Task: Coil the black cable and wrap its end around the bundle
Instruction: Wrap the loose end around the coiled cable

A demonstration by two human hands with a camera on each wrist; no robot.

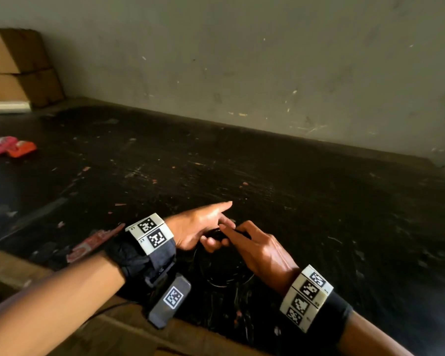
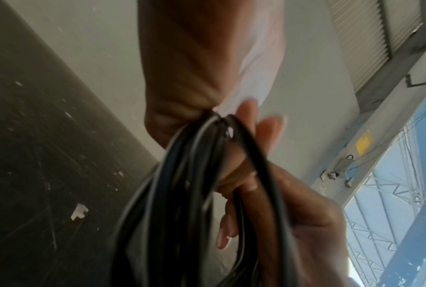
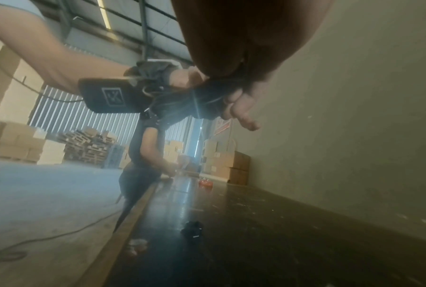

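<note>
The black cable hangs in several loops over the dark table, gathered at the top between both hands. My left hand grips the bundle's top, its index finger stretched out straight. In the left wrist view the bunched black cable runs out of the left fist. My right hand meets it from the right and pinches a strand at the same spot. The right wrist view shows the black cable caught under the right hand's fingers. The cable's end is hidden among the hands.
Pink and orange packets lie at the table's far left, below stacked cardboard boxes. A red wrapper sits near the wooden front edge. A grey wall backs the table. Another person stands further along it.
</note>
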